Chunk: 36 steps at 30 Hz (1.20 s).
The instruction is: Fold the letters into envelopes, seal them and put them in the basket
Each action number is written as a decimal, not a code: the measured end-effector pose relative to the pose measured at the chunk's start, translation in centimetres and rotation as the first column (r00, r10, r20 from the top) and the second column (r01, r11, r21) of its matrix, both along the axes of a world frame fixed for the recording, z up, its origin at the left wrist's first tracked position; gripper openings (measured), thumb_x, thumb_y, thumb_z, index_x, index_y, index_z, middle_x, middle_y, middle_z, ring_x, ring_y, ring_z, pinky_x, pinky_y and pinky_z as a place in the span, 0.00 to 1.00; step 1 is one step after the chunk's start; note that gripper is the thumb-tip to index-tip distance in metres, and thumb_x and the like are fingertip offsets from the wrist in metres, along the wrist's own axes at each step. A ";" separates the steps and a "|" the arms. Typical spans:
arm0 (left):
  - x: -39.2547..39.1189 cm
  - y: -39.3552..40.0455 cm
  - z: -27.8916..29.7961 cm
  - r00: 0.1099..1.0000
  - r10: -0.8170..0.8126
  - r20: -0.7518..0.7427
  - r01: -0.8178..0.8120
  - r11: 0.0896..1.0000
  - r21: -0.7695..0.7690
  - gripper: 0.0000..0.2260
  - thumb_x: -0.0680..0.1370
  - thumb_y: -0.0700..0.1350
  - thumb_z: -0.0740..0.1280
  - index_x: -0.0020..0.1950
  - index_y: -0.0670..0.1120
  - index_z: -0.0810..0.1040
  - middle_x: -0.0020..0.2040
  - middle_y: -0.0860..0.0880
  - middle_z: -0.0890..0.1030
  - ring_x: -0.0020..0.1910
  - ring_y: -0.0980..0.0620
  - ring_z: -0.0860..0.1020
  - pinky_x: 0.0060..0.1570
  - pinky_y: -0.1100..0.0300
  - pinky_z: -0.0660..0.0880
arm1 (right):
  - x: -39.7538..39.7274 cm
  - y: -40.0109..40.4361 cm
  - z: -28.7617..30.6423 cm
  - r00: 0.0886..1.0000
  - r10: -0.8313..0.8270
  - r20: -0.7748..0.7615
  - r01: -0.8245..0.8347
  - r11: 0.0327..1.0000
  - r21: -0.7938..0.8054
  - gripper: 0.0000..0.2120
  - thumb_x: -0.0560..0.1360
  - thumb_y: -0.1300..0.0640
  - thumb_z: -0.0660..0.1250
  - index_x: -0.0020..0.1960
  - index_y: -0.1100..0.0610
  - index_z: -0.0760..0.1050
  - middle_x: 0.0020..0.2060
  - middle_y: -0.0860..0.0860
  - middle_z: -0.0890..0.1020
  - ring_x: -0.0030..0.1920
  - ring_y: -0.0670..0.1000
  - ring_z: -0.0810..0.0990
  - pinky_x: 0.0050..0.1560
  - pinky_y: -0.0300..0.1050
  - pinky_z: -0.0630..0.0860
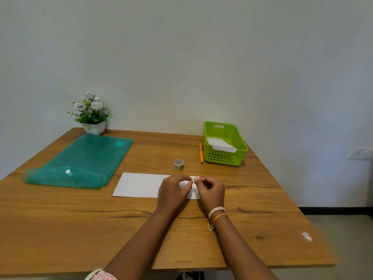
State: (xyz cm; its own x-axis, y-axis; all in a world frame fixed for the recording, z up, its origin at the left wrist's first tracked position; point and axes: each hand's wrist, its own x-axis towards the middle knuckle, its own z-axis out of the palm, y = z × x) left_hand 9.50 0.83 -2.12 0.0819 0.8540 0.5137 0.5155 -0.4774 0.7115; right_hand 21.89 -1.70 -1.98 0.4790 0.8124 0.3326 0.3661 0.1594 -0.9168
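Single head-worn view, wide-angle, seated height at near edge of desk (262,199). Faces forward and slightly down across wood top toward pale wall (181,57). Forearms enter from bottom edge; hands close, low centre. Far desk edge, wall corner, wall socket (360,152) at right margin. No second view.

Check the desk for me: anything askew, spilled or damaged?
Nothing spilled or damaged. The teal folder lies with its flap open and curled up at the near end, and the envelopes in the green basket sit tilted rather than flat.
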 end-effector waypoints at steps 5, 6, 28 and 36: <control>0.0 0.9 0.1 0.996 0.010 0.087 0.005 0.986 -0.169 0.08 0.75 0.48 0.71 0.50 0.47 0.85 0.45 0.53 0.85 0.44 0.59 0.80 0.42 0.65 0.76 | 0.0 0.2 0.2 0.997 -0.074 -0.008 0.073 0.996 -0.050 0.02 0.70 0.52 0.72 0.40 0.48 0.79 0.34 0.44 0.81 0.33 0.43 0.76 0.39 0.47 0.78; 0.0 1.0 0.1 0.995 0.010 0.095 0.009 0.981 -0.191 0.08 0.75 0.48 0.71 0.51 0.47 0.85 0.45 0.53 0.84 0.43 0.60 0.79 0.41 0.67 0.75 | 0.0 0.2 0.2 0.998 -0.058 0.003 0.058 0.995 -0.075 0.03 0.70 0.53 0.72 0.42 0.46 0.79 0.35 0.43 0.82 0.35 0.43 0.77 0.40 0.47 0.79; 0.8 1.3 0.3 0.984 0.079 -0.160 -0.111 0.973 -0.204 0.05 0.74 0.42 0.71 0.42 0.51 0.77 0.40 0.55 0.79 0.40 0.58 0.75 0.35 0.68 0.67 | 1.2 3.3 3.3 0.996 -0.019 -0.083 -0.035 0.799 -0.601 0.08 0.65 0.58 0.70 0.29 0.58 0.78 0.21 0.51 0.78 0.22 0.49 0.73 0.29 0.42 0.74; 0.5 3.0 -0.4 0.978 0.100 -0.181 -0.136 0.971 -0.198 0.04 0.74 0.44 0.71 0.48 0.45 0.83 0.51 0.50 0.77 0.47 0.54 0.76 0.42 0.64 0.69 | 1.9 4.8 4.7 0.970 0.017 -0.241 -0.191 0.665 -0.722 0.14 0.68 0.59 0.74 0.28 0.59 0.72 0.24 0.51 0.72 0.22 0.46 0.66 0.20 0.33 0.64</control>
